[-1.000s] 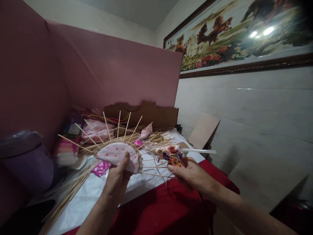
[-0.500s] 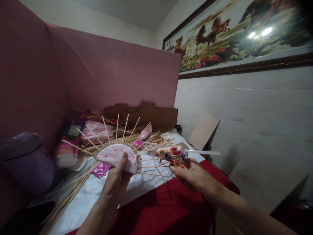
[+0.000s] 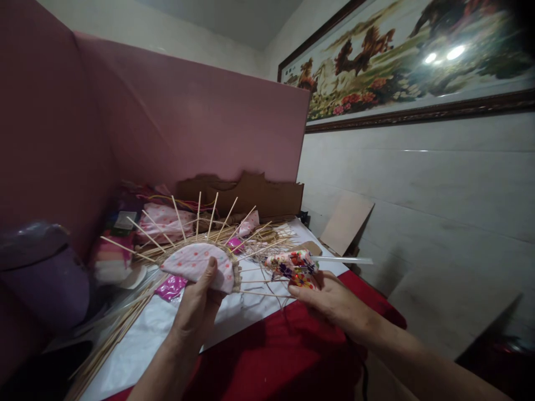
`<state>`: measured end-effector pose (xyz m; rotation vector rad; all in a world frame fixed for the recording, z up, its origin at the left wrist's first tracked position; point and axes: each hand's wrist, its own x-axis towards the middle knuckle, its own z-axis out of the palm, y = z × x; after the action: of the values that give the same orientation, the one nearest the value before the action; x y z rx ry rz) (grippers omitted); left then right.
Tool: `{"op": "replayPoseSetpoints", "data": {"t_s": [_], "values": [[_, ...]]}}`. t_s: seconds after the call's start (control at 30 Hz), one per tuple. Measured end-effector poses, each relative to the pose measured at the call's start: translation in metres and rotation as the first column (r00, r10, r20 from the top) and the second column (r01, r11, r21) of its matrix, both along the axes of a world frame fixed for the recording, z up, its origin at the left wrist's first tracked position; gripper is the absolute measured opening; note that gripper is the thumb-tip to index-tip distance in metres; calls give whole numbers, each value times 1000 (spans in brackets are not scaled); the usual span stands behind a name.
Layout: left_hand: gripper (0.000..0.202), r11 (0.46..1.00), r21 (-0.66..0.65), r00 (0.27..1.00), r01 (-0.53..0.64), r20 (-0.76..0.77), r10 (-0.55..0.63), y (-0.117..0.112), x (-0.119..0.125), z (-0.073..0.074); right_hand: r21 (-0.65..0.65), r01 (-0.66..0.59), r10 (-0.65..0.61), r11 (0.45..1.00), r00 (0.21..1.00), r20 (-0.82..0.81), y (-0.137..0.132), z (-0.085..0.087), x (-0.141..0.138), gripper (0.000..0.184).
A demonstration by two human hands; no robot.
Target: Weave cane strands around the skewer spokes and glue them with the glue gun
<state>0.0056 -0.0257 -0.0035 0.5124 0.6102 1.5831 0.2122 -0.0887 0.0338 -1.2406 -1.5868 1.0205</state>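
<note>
My left hand (image 3: pixel 196 312) grips a round base covered in pink dotted fabric (image 3: pixel 196 263), with thin wooden sticks (image 3: pixel 175 214) fanning out of its rim like spokes. The thumb lies across the fabric. My right hand (image 3: pixel 328 298) is closed on a glue gun wrapped in flowered fabric (image 3: pixel 292 264), from whose back a white glue stick (image 3: pixel 346 260) juts out to the right. The gun's front points left at the base's right edge, close to it.
A table with a white sheet (image 3: pixel 163 328) over a red cloth (image 3: pixel 288 356) carries loose sticks (image 3: pixel 112 340), pink fabric bundles (image 3: pixel 163 223) and cardboard (image 3: pixel 254 195). Pink panels (image 3: pixel 188 122) wall off the back and left. A purple bag (image 3: pixel 42 273) sits at left, a framed picture (image 3: pixel 409 61) hangs at right.
The base has tilted and shifted slightly left in my left hand. My right hand with the glue gun has stayed nearly in place.
</note>
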Motion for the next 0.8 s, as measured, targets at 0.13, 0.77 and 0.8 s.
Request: {"op": "replayPoseSetpoints", "data": {"t_s": [0.13, 0.77, 0.8], "values": [[10, 1000, -13, 1000, 10, 4, -10, -1, 0, 2, -42, 24, -25, 999, 999, -31, 1, -2, 1, 30], [11, 999, 20, 991, -44, -124, 46, -5, 2, 2, -111, -52, 20, 992, 963, -267, 21, -11, -22, 34], [12, 999, 23, 991, -39, -124, 42, -4, 2, 2, -97, -31, 5, 995, 966, -257, 20, -11, -19, 34]]}}
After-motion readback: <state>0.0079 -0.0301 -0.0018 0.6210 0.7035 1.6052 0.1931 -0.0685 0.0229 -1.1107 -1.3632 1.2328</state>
